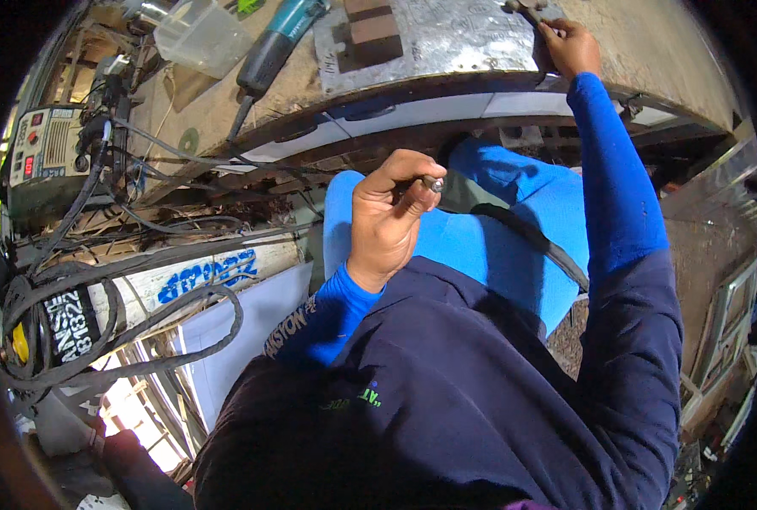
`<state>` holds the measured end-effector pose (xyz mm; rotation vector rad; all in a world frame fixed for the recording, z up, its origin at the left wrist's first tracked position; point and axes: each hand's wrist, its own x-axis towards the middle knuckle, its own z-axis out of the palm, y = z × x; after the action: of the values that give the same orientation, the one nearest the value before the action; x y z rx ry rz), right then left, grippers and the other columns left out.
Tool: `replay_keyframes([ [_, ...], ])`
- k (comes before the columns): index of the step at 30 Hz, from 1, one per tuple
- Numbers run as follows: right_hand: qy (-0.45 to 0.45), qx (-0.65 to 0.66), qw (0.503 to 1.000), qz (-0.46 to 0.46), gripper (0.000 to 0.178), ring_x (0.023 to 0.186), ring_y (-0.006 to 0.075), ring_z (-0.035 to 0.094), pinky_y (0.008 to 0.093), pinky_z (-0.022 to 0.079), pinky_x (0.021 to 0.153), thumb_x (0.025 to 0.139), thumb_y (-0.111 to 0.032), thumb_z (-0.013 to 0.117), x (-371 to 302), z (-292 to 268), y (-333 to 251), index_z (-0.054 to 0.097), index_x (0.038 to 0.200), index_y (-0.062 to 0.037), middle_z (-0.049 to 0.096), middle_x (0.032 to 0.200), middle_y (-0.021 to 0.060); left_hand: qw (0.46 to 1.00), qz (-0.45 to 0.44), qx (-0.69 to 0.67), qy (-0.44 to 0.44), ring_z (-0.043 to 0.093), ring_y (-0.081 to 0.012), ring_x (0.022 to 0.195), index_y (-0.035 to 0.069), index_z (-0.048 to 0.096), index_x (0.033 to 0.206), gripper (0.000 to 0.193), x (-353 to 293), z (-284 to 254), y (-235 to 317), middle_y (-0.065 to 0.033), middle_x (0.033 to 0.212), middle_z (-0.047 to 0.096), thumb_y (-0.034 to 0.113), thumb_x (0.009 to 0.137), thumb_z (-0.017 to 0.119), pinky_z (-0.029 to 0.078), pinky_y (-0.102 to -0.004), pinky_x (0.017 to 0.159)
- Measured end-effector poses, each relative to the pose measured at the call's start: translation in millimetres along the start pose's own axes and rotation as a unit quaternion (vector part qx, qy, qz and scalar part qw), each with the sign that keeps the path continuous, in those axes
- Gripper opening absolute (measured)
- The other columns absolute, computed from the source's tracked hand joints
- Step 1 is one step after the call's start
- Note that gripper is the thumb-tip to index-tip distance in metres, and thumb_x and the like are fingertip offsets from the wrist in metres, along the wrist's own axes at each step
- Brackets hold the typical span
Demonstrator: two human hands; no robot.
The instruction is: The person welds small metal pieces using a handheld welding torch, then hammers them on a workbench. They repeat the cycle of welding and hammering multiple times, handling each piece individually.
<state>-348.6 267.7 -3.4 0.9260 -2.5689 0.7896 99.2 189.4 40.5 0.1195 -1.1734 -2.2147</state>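
My left hand is raised over my lap, its thumb and fingers pinched round a small metal piece. Only the blunt, shiny end of that piece shows; the rest is hidden in my fingers. Farther off to the right, my right hand rests at the workbench, closed on a hammer whose head reaches the top edge of the view. Beneath the hammer lies a scuffed metal sheet on the wooden workbench. Two brown blocks stand on the sheet's left part.
Left of the sheet lies a teal and black angle grinder, beside a clear plastic tub. A thin disc is near the bench edge. At far left stand a welding machine, looped black cables and a white cylinder.
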Motion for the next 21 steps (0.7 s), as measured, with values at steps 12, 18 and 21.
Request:
replay_keyframes([
  [12, -0.007, 0.071, 0.995, 0.076, 0.028, 0.085, 0.0363, 0.081, 0.0472, 0.063, 0.079, 0.091, -0.033, 0.081, -9.4, -12.0, -24.7, 0.087, 0.107, -0.0104, 0.082, 0.09, 0.0194, 0.997, -0.022, 0.018, -0.071, 0.059, -0.016, 0.086, 0.002, 0.076, 0.122, 0.028, -8.4, 10.8, -23.1, -0.0098, 0.113, 0.065, 0.021, 0.101, 0.081, 0.048, -0.0346, 0.075],
  [18, -0.011, 0.066, 0.993, 0.096, 0.028, 0.089, 0.0384, 0.08, 0.0478, 0.063, 0.082, 0.09, -0.033, 0.082, -11.0, -12.7, -33.1, 0.087, 0.106, -0.0115, 0.082, 0.095, 0.0198, 0.997, -0.046, -0.004, -0.067, 0.065, -0.0128, 0.099, 0.001, 0.077, 0.117, 0.02, -7.7, 15.3, -20.0, -0.0087, 0.114, 0.069, 0.015, 0.102, 0.08, 0.053, -0.0261, 0.087],
  [21, -0.008, 0.067, 0.993, 0.1, 0.028, 0.092, 0.0386, 0.08, 0.0481, 0.063, 0.084, 0.091, -0.034, 0.082, -11.8, -12.3, -32.3, 0.087, 0.107, -0.0117, 0.082, 0.098, 0.0198, 0.996, -0.043, -0.01, -0.071, 0.066, -0.0132, 0.1, 0.001, 0.077, 0.117, 0.02, -7.5, 15.1, -21.1, -0.009, 0.114, 0.069, 0.014, 0.102, 0.08, 0.053, -0.0264, 0.088],
])
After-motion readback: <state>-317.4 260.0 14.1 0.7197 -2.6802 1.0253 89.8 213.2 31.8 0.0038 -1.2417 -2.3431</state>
